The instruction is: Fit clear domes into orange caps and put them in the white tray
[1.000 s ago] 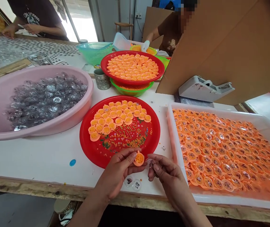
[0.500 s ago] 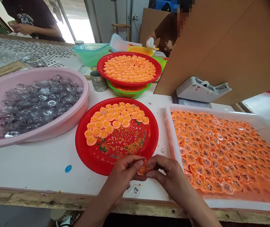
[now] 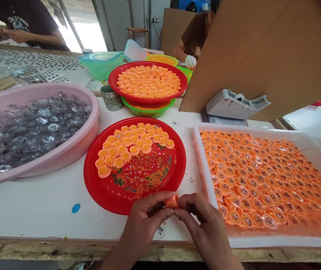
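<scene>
My left hand (image 3: 145,217) and my right hand (image 3: 202,221) meet at the table's front edge, both pinched on one small orange cap (image 3: 172,203) held between their fingertips. Just beyond them lies a red plate (image 3: 98,183) with rows of orange caps (image 3: 132,144) on its far half and tiny orange beads on the near half. A clear round lid (image 3: 160,230) lies on the table under my left hand. To the right stands a white tray (image 3: 202,180) packed with several closed orange caps (image 3: 261,176).
A pink basin (image 3: 65,153) of clear plastic lids sits at the left. Behind the plate are a mug (image 3: 108,97), a second red plate of caps (image 3: 148,80) on a green bowl, a teal basket (image 3: 101,63), a cardboard box (image 3: 261,56) and a white device (image 3: 233,105). Two other people work at the back.
My hands came together: the right hand brought a clear lid onto the orange cap held by the left, and both now pinch it. The camera view drifted right.
</scene>
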A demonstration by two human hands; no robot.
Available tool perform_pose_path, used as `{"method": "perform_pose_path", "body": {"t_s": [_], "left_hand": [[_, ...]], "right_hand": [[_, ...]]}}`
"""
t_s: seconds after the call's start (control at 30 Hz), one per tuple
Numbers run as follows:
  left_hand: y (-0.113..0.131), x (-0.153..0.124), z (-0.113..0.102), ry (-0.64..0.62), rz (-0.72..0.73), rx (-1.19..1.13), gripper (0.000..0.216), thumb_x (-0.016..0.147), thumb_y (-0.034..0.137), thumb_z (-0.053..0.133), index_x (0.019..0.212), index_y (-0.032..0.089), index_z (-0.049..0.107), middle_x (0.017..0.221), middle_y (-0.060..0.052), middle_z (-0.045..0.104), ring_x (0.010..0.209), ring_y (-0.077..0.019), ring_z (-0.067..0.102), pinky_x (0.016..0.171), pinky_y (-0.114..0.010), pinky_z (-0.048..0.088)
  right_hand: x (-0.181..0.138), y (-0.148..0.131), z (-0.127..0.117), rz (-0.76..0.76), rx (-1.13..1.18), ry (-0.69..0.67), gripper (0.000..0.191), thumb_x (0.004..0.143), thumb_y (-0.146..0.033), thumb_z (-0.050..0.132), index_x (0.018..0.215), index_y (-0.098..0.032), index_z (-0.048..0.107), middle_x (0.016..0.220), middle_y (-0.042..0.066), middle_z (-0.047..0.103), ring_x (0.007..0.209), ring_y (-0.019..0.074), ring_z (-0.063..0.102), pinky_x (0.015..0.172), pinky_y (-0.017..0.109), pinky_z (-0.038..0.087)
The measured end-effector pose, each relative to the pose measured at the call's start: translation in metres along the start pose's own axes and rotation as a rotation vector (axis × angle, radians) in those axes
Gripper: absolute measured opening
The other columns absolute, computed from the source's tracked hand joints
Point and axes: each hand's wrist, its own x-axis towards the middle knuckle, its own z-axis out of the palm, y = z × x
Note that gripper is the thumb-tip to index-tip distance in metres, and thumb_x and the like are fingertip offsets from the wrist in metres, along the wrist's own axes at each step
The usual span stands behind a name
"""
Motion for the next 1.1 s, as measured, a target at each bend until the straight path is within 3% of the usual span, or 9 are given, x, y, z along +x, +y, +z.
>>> {"method": "perform_pose_path", "body": {"t_s": [0.23,0.47,0.57,0.67,0.8,0.9,1.03,1.07,1.1], "left_hand": [[0.002,-0.007,0.01,0.055,0.203,0.075,0.02,0.079,0.024,0.074,0.098,0.03,0.076,0.104,-0.002,0.074,0.093,-0.0173,0.069,0.081,-0.021,0.056],[0.0,-0.01,0.016,0.029,0.377,0.157,0.019,0.084,0.018,0.067,0.094,0.031,0.076,0.103,-0.001,0.074,0.094,-0.0168,0.069,0.08,-0.02,0.057],[0.001,-0.008,0.019,0.098,0.31,0.103,0.014,0.081,0.022,0.07,0.094,0.026,0.074,0.097,-0.003,0.074,0.085,-0.0173,0.069,0.076,-0.022,0.057],[0.004,-0.002,0.022,0.202,0.165,-0.04,0.028,0.075,0.028,0.076,0.1,0.024,0.066,0.09,-0.002,0.074,0.076,-0.0165,0.068,0.071,-0.023,0.056],[0.006,0.004,0.031,0.185,0.157,0.005,0.023,0.075,0.034,0.075,0.09,0.02,0.065,0.089,-0.005,0.073,0.083,-0.0197,0.068,0.072,-0.024,0.054],[0.013,0.013,0.043,0.118,0.155,0.081,0.027,0.08,0.037,0.069,0.102,0.021,0.063,0.095,-0.006,0.073,0.085,-0.0212,0.068,0.075,-0.027,0.055],[0.041,0.053,0.05,-0.088,0.123,0.395,0.035,0.087,0.041,0.056,0.117,0.025,0.061,0.107,-0.009,0.072,0.093,-0.0253,0.068,0.082,-0.036,0.054],[0.05,0.068,0.047,-0.081,0.18,0.547,0.031,0.086,0.041,0.055,0.11,0.024,0.066,0.107,-0.009,0.072,0.097,-0.0274,0.066,0.086,-0.038,0.053],[0.059,0.086,0.042,0.015,0.297,0.697,0.028,0.085,0.039,0.054,0.103,0.024,0.069,0.111,-0.009,0.07,0.104,-0.0294,0.063,0.096,-0.042,0.048]], "right_hand": [[-0.004,-0.01,-0.001,-0.178,0.021,0.11,0.012,0.084,-0.009,0.066,0.084,-0.021,0.066,0.075,-0.003,0.068,0.066,0.0093,0.066,0.061,0.016,0.053],[-0.015,-0.002,0.001,-0.172,-0.031,0.129,0.014,0.085,-0.009,0.065,0.087,-0.022,0.061,0.076,-0.002,0.068,0.068,0.011,0.066,0.062,0.019,0.053],[-0.013,0.0,0.004,-0.107,0.012,0.132,0.016,0.087,-0.012,0.062,0.098,-0.023,0.058,0.077,-0.002,0.062,0.067,0.0127,0.063,0.06,0.022,0.052],[-0.007,-0.002,0.008,-0.095,0.059,0.084,0.023,0.088,-0.015,0.06,0.109,-0.022,0.059,0.087,0.003,0.06,0.072,0.0149,0.061,0.061,0.025,0.052],[-0.002,-0.002,0.011,-0.067,0.067,0.175,0.017,0.088,-0.017,0.058,0.104,-0.021,0.061,0.086,0.004,0.059,0.069,0.015,0.057,0.059,0.027,0.048],[0.002,0.003,0.003,-0.006,0.154,0.221,0.013,0.089,-0.024,0.059,0.101,-0.02,0.063,0.084,0.005,0.059,0.067,0.0155,0.057,0.058,0.027,0.047],[0.013,0.015,-0.029,0.291,0.496,0.147,0.023,0.086,-0.039,0.065,0.095,-0.018,0.065,0.065,0.001,0.059,0.053,0.0128,0.053,0.046,0.023,0.042],[0.016,0.019,-0.043,0.349,0.594,0.149,0.027,0.084,-0.042,0.066,0.094,-0.017,0.065,0.061,0.0,0.058,0.05,0.0122,0.052,0.043,0.022,0.04],[0.019,0.024,-0.06,0.383,0.659,0.18,0.029,0.081,-0.044,0.068,0.091,-0.017,0.064,0.059,-0.001,0.058,0.047,0.0117,0.051,0.042,0.021,0.039]]}}
